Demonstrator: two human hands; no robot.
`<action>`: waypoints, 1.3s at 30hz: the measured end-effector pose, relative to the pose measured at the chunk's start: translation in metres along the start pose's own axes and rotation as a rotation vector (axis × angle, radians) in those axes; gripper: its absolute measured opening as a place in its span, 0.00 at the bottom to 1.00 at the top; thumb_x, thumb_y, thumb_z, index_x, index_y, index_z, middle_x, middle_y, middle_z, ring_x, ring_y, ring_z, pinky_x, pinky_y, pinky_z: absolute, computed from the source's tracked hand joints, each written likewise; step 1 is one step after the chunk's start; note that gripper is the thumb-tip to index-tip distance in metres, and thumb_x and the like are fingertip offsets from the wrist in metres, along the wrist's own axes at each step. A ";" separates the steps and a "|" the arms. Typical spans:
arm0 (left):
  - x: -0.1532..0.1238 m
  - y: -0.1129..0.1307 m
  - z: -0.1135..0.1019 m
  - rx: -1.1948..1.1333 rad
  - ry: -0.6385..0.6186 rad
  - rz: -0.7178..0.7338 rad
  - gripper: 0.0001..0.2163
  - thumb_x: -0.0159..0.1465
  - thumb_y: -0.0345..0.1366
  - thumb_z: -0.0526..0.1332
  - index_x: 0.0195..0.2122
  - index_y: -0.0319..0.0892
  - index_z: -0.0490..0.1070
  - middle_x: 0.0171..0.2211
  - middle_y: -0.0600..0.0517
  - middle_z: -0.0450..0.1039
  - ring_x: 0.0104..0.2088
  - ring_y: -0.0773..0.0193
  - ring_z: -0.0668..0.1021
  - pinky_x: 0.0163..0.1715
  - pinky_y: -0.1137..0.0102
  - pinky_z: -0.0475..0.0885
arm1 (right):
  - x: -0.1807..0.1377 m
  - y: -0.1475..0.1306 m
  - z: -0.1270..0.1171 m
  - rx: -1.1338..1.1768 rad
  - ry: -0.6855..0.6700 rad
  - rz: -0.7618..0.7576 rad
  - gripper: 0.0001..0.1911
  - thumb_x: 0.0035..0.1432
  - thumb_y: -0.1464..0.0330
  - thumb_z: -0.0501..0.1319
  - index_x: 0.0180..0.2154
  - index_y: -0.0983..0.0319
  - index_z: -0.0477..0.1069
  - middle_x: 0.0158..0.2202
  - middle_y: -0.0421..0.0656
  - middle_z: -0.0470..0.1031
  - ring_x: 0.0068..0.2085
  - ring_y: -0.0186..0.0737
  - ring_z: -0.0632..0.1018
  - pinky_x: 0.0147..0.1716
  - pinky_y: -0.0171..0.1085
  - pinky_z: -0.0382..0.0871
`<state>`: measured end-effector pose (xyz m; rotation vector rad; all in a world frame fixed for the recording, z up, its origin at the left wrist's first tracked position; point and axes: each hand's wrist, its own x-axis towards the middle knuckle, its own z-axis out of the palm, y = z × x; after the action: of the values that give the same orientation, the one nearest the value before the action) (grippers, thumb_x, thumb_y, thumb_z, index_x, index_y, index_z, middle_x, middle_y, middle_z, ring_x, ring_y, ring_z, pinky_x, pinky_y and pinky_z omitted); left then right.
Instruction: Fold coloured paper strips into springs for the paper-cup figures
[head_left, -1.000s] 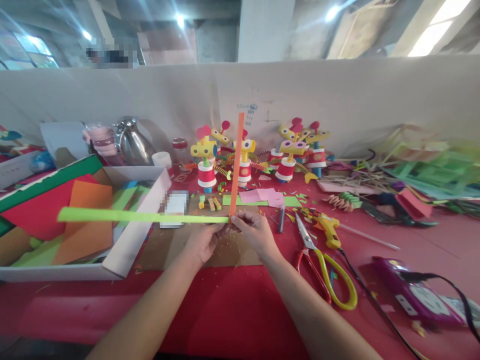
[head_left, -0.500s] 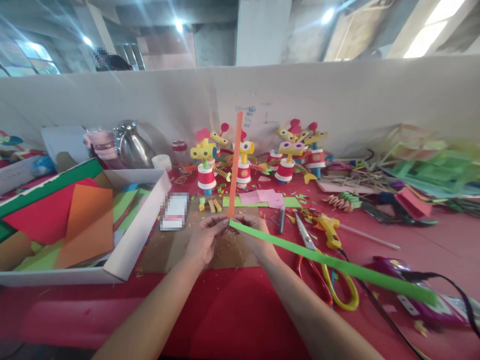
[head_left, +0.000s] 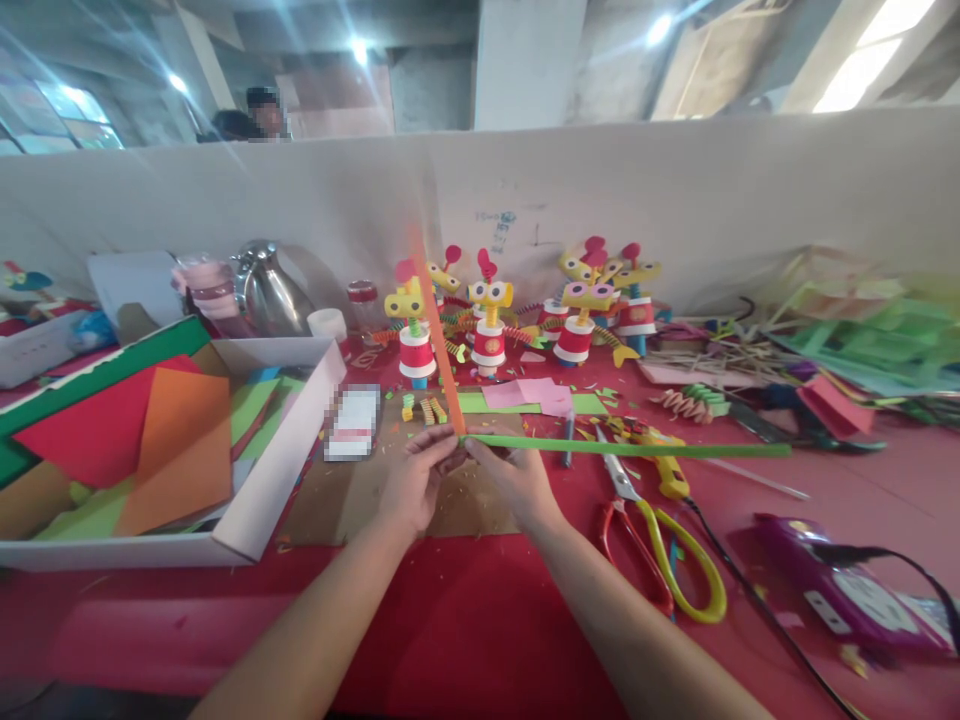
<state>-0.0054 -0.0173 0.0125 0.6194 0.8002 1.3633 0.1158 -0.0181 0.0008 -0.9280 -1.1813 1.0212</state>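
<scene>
My left hand (head_left: 411, 483) and my right hand (head_left: 514, 478) meet over a brown cardboard sheet (head_left: 352, 495) and pinch the joined ends of two paper strips. The green strip (head_left: 637, 449) runs level to the right, over the scissors. The orange strip (head_left: 433, 335) rises from the pinch, leaning left and blurred. Both hands are closed on the folded joint.
A white box (head_left: 285, 450) of coloured paper sheets lies at the left. Paper-cup figures (head_left: 487, 320) stand at the back by a metal kettle (head_left: 262, 285). Red-and-yellow scissors (head_left: 660, 545), a yellow glue gun (head_left: 660, 455) and a purple device (head_left: 840, 590) lie on the right. A person's head shows beyond the partition.
The green strip swung from pointing left across to the right and now lies level. The orange strip tipped from upright to leaning left. Both hands stayed at the joint.
</scene>
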 end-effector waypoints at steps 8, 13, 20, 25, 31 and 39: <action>0.001 -0.001 -0.002 0.139 0.023 0.056 0.12 0.41 0.34 0.74 0.26 0.38 0.77 0.23 0.54 0.75 0.24 0.71 0.74 0.30 0.74 0.71 | 0.000 -0.005 -0.001 0.029 -0.083 0.065 0.06 0.51 0.66 0.64 0.30 0.62 0.78 0.29 0.43 0.81 0.33 0.43 0.80 0.36 0.40 0.73; 0.001 -0.002 -0.005 0.332 -0.028 0.125 0.07 0.48 0.37 0.70 0.27 0.41 0.78 0.25 0.54 0.75 0.28 0.67 0.76 0.34 0.71 0.70 | 0.002 -0.001 -0.007 -0.065 -0.108 0.018 0.07 0.53 0.66 0.62 0.31 0.61 0.78 0.30 0.43 0.81 0.33 0.43 0.80 0.37 0.40 0.73; 0.003 0.003 -0.013 0.620 -0.001 0.176 0.05 0.51 0.37 0.68 0.24 0.41 0.77 0.21 0.54 0.74 0.26 0.65 0.74 0.32 0.70 0.67 | 0.003 -0.001 -0.009 -0.227 -0.036 -0.001 0.04 0.50 0.68 0.62 0.27 0.61 0.74 0.27 0.43 0.78 0.30 0.42 0.78 0.30 0.38 0.70; 0.004 -0.005 -0.010 0.278 0.044 0.060 0.09 0.43 0.36 0.72 0.20 0.40 0.74 0.20 0.54 0.72 0.25 0.66 0.74 0.34 0.69 0.68 | -0.001 -0.006 -0.001 -0.058 -0.053 0.061 0.10 0.53 0.63 0.61 0.25 0.62 0.70 0.23 0.41 0.74 0.28 0.38 0.75 0.30 0.36 0.70; 0.001 -0.008 -0.009 0.190 0.034 0.061 0.09 0.42 0.36 0.73 0.23 0.40 0.76 0.23 0.53 0.74 0.27 0.67 0.74 0.33 0.70 0.68 | -0.006 -0.007 0.003 -0.249 -0.036 -0.049 0.07 0.54 0.65 0.59 0.27 0.61 0.71 0.26 0.42 0.75 0.29 0.39 0.74 0.31 0.36 0.67; -0.002 -0.003 -0.006 0.351 -0.007 0.086 0.07 0.47 0.37 0.71 0.24 0.39 0.78 0.21 0.52 0.75 0.24 0.67 0.74 0.30 0.71 0.66 | 0.001 -0.012 -0.011 -0.431 -0.035 -0.153 0.08 0.53 0.68 0.58 0.22 0.60 0.68 0.21 0.38 0.69 0.25 0.37 0.69 0.26 0.34 0.60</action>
<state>-0.0087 -0.0196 0.0067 0.9405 1.0271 1.3067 0.1280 -0.0213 0.0112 -1.1353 -1.5116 0.6714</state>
